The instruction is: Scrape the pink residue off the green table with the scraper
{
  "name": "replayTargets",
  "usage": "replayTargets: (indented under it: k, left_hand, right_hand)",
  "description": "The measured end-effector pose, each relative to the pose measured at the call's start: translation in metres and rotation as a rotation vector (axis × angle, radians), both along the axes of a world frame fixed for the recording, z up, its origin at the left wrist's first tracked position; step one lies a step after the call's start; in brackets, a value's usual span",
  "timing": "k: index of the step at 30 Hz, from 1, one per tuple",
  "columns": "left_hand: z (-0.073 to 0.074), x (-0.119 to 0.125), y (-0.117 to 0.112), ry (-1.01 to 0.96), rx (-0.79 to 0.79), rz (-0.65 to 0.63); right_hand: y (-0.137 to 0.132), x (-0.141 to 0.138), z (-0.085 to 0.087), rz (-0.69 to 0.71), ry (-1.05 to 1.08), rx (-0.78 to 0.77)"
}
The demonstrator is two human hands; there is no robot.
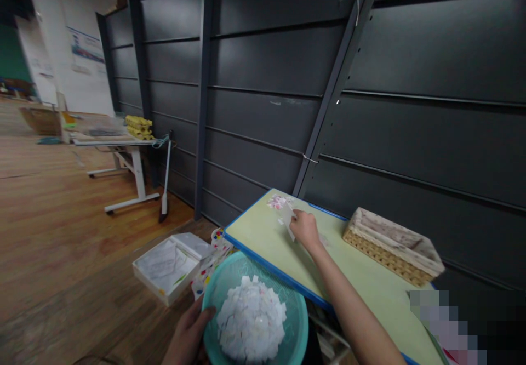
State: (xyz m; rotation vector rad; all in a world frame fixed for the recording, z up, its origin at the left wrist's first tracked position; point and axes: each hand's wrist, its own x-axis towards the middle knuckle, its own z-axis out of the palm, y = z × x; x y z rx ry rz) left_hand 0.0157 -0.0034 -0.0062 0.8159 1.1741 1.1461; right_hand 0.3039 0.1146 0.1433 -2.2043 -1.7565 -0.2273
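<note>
My left hand (189,331) grips the near-left rim of a teal plastic basket (296,321) piled with white paper scraps (251,321), held below the table's front edge. My right hand (304,227) reaches over the yellow-green table (370,288) with its fingers closed on a white paper piece (287,215). Just beyond it, at the table's far-left corner, lies a small pile of pink and white scraps (278,202).
A woven basket (392,245) stands on the table at the right, against the dark panelled wall. On the wooden floor to the left sit an open white box (166,269) and a colourful-dotted container (213,261). A white desk (119,146) stands farther back.
</note>
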Motion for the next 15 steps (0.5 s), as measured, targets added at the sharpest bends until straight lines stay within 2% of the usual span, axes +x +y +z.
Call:
replayTargets:
  k: [6, 10, 15]
  left_hand:
    - [0.003, -0.001, 0.000, -0.001, -0.015, -0.021]
    - [0.003, 0.000, -0.004, 0.000, -0.044, -0.077]
    - [0.004, -0.001, -0.004, -0.010, -0.002, -0.055]
  right_hand:
    - [0.009, -0.008, 0.001, 0.060, -0.026, -0.020]
    - [0.024, -0.016, 0.008, 0.136, -0.055, -0.051]
    - [0.045, -0.029, 0.017, 0.205, -0.045, -0.041]
